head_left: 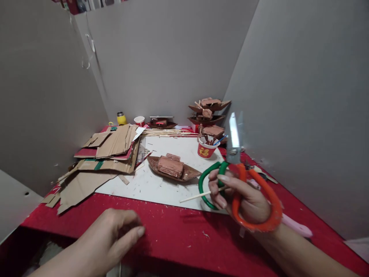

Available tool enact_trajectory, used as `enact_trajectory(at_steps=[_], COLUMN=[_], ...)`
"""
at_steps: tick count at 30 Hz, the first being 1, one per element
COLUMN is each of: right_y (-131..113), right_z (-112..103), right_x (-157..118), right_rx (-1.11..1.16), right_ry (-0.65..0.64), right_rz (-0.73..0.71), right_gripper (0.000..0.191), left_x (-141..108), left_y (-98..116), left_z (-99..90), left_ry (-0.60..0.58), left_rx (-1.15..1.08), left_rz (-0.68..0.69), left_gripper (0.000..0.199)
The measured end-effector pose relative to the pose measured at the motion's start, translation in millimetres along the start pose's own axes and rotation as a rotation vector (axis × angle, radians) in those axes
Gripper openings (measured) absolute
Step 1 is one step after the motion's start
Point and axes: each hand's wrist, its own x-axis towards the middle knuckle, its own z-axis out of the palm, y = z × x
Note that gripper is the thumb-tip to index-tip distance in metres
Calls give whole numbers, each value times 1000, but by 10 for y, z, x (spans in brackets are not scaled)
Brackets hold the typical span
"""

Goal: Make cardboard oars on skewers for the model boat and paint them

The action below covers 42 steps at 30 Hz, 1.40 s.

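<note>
Surface (173, 234), red-covered, lower centre of the frame, strewn with small chips. Left hand (117, 232), lower left, above it: fingers loosely curled, thumb apart, nothing seen in its grasp. Right hand (255, 200), lower right: holding two items — scissors (233, 156) with green and orange loops, blades upward, and a thin pale stick (194, 197). Scissors: probably the heaviest piece, rigid; best carried by the thick loops, clear of the blades. Stick, right of centre, pointing left: presumably light, stiff, apt to snap if bent; a fingertip pinch should serve. Model boat (170, 168), centre, on a white sheet (129, 192): likely light and dry, its thin rim and pointed ends fragile — take it low by the hull sides, off the roof slats. Cardboard pieces (115, 142), left: light, torn-edged. Cup (205, 152), red, right of centre. Bundle of sticks (170, 133), then stacked model boats (206, 120), beyond.
</note>
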Motion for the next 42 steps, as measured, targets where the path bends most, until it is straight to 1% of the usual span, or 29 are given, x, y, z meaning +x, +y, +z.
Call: enact_trajectory(at_steps=[2,5,7,10,12,14,17,21,27,31,34,36,38,40,42], right_y=[26,80,123,171,176,154,100,111,237,190,140,146,185,238,278], right_z=[35,60,49,20,16,28,53,41,8,47,63,45,12,-15,-18], right_x=[-20,-55,-77,-103,-108,-99,-64,-22,-9,0,2,2,3,2,-2], right_rx=[-47,-117,-151,-149,-112,-85,-106,-114,-118,-148,-172,-203,-249,-295,-341], right_ry=[-54,-131,-170,-204,-195,-147,-55,-12,-45,-26,5,-10,-53,-104,-117], right_rz=[11,32,56,60,57,33,-39,-64,23,22,-2,-8,-8,9,19], right_gripper=[23,27,29,30,30,31,33,31,31,32,26,22,22,24,22], left_x=[244,571,730,871,918,944,960,965,1008,1072,1136,1174,1193,1184,1153], left_y=[99,225,294,342,326,280,204,148,132,199,201,156,86,16,-35], left_z=[104,311,443,586,638,663,683,729,793,771,762,769,780,794,813], left_ry=[-19,-112,-210,-341,-374,-387,-423,-472,-510,-513,-498,-506,-534,-566,-591], left_rx=[-231,-477,-563,-615,-648,-706,-798,-866,-890,-894,-920,-937,-950,-954,-963], left_rz=[-36,-4,35,83,85,66,40,13,4,18,31,41,47,36,15], left_gripper=[23,27,25,18,21,26,32,36,44,45,43,40,39,37,37])
